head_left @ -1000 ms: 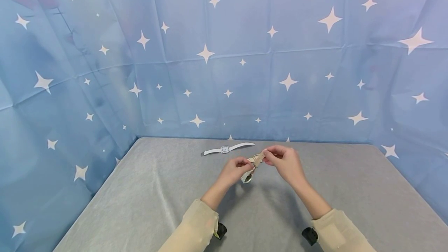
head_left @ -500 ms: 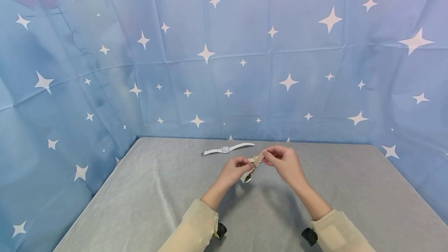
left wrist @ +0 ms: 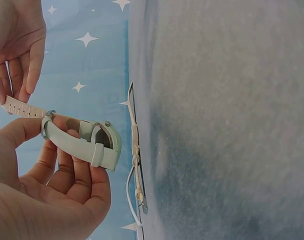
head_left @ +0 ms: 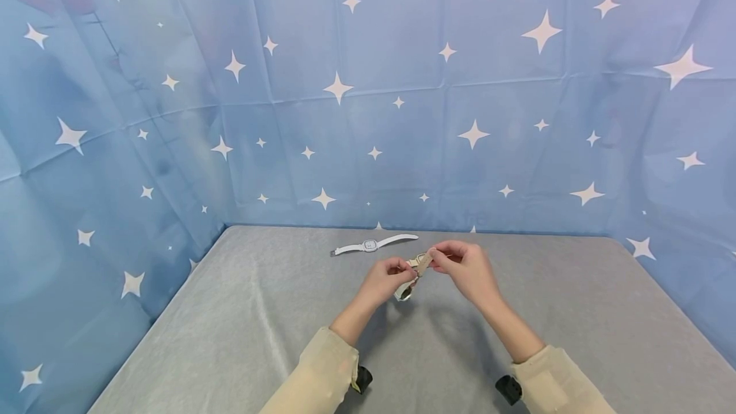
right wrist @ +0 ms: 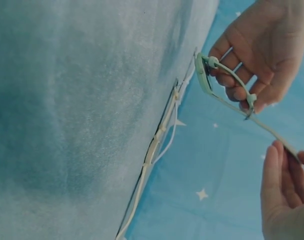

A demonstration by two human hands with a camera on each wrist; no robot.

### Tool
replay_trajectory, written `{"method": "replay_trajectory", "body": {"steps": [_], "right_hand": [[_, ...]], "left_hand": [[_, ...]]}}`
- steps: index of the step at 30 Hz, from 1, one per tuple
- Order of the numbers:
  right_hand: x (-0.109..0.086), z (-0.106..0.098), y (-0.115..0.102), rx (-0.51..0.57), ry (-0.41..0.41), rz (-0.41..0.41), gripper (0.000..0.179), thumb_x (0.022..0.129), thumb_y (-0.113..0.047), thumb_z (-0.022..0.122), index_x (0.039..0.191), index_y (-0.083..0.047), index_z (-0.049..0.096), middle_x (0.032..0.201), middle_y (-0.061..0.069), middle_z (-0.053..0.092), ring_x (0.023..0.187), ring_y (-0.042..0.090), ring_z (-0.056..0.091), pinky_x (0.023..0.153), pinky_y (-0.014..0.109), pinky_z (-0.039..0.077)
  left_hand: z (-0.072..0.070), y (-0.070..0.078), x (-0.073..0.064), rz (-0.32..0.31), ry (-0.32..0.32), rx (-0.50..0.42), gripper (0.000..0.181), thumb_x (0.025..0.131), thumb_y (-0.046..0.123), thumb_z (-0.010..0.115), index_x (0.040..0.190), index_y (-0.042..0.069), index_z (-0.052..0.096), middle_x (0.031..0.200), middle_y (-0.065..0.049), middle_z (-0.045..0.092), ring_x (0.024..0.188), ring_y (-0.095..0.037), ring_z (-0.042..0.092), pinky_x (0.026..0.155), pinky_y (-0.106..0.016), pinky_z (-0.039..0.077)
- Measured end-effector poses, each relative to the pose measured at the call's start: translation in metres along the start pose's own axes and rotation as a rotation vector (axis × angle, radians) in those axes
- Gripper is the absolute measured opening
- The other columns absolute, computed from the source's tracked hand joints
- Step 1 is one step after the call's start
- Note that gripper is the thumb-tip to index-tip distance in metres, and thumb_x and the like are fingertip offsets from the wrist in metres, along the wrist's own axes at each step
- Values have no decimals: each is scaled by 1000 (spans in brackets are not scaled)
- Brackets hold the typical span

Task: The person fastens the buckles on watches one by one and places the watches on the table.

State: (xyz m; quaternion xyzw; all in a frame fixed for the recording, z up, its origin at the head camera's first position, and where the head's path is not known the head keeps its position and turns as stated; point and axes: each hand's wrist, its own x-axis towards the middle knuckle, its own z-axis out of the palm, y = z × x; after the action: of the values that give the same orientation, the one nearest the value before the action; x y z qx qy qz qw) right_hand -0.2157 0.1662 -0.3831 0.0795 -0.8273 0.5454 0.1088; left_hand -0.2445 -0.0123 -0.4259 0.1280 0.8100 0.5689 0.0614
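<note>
A pale green wristwatch [left wrist: 109,142] is held above the table between both hands. My left hand [head_left: 382,283] pinches it by the metal buckle [left wrist: 49,114], with the other fingers under the looped strap and case. The strap's holed tail [left wrist: 24,107] runs through the buckle, its tip pinched between thumb and fingers of my right hand [head_left: 471,270]. In the right wrist view the tail [right wrist: 272,131] stretches straight from the buckle to my right fingers [right wrist: 273,172]. The watch face is turned away in the left wrist view, showing the dark case back.
A white watch [head_left: 370,246] lies stretched out near the table's back edge. Behind the hands lies a cream-strapped watch [head_left: 421,260], partly hidden by them. Grey cloth covers the table [head_left: 230,337]; a blue star-printed curtain [head_left: 402,165] stands behind it.
The strap tail between my hands has turned slightly, showing less of its holed face. My right hand has shifted a touch to the left; the left hand keeps its place.
</note>
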Motion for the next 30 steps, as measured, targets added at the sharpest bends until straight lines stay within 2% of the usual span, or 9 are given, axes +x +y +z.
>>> {"method": "replay_trajectory", "body": {"steps": [4, 6, 18, 26, 30], "right_hand": [[0, 0, -1, -7, 3, -5, 20, 96, -12, 67, 104, 6, 73, 94, 21, 75, 73, -1, 69, 74, 22, 60], [0, 0, -1, -15, 4, -7, 20, 96, -12, 67, 103, 5, 73, 94, 21, 75, 76, 7, 72, 73, 22, 60], [-4, 3, -6, -51, -19, -42, 19, 95, -17, 68, 101, -1, 75, 91, 15, 76, 80, 20, 74, 71, 18, 59], [-6, 4, -7, -55, -56, -59, 20, 94, -18, 69, 103, -1, 75, 93, 14, 76, 74, 1, 69, 73, 22, 60], [-6, 4, -7, -49, -70, -61, 20, 94, -18, 70, 103, -1, 75, 92, 14, 76, 74, 0, 69, 73, 22, 60]], "left_hand": [[0, 1, 0, -3, -4, -6, 18, 90, 18, 67, 92, 0, 69, 88, -15, 74, 72, -6, 57, 69, -23, 45], [-1, 2, 0, 0, -6, -7, 18, 90, 17, 67, 92, -1, 69, 88, -16, 73, 71, -7, 57, 68, -22, 45], [-1, 1, 0, 9, -1, 3, 17, 90, 17, 68, 91, 0, 69, 87, -16, 73, 71, -7, 58, 68, -23, 45], [-1, 1, 0, 21, -11, 4, 18, 92, 17, 67, 92, 0, 70, 88, -16, 73, 73, -8, 58, 70, -24, 45], [-1, 1, 0, 25, -19, 8, 19, 93, 19, 66, 92, 0, 71, 90, -15, 73, 77, -11, 61, 73, -25, 46]]}}
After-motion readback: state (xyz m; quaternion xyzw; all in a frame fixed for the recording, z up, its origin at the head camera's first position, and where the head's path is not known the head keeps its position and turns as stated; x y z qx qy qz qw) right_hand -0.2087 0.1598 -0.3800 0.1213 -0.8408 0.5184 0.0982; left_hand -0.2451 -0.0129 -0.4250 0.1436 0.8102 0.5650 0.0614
